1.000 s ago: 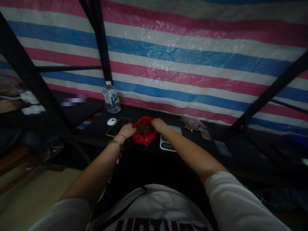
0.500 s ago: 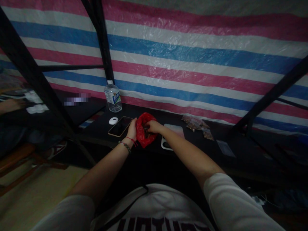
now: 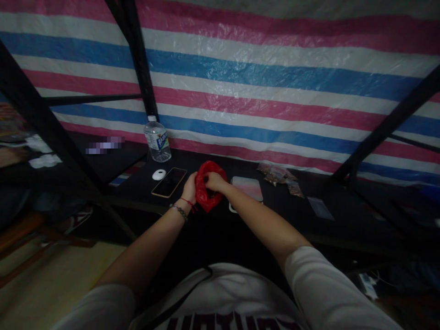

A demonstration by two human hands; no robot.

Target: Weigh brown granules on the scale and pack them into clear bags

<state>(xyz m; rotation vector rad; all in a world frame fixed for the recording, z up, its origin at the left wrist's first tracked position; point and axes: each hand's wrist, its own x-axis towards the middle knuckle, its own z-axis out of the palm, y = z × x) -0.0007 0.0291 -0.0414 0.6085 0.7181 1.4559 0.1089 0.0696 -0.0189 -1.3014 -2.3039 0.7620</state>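
My left hand (image 3: 190,188) is closed on the left side of a red plastic bag (image 3: 209,203), holding it up with its mouth open above the black table. My right hand (image 3: 215,181) reaches into that mouth from the right. Its fingers are curled downward, and their tips and whatever they grip are hidden in the bag. Dark contents show only faintly inside. Beneath my right forearm lies a flat white device with a pinkish top plate (image 3: 248,187), like a small scale, partly covered.
Left of the bag lie a phone (image 3: 169,182) and a white rounded object (image 3: 159,174), with a clear plastic bottle (image 3: 157,140) behind. To the right are small clear bags of brown pieces (image 3: 276,174) and a flat clear bag (image 3: 320,208). Black metal posts (image 3: 139,68) frame the table.
My right hand has gone a little deeper into the red bag, and the dark contents seen at its fingers before are now mostly hidden. The camera view has shifted slightly.
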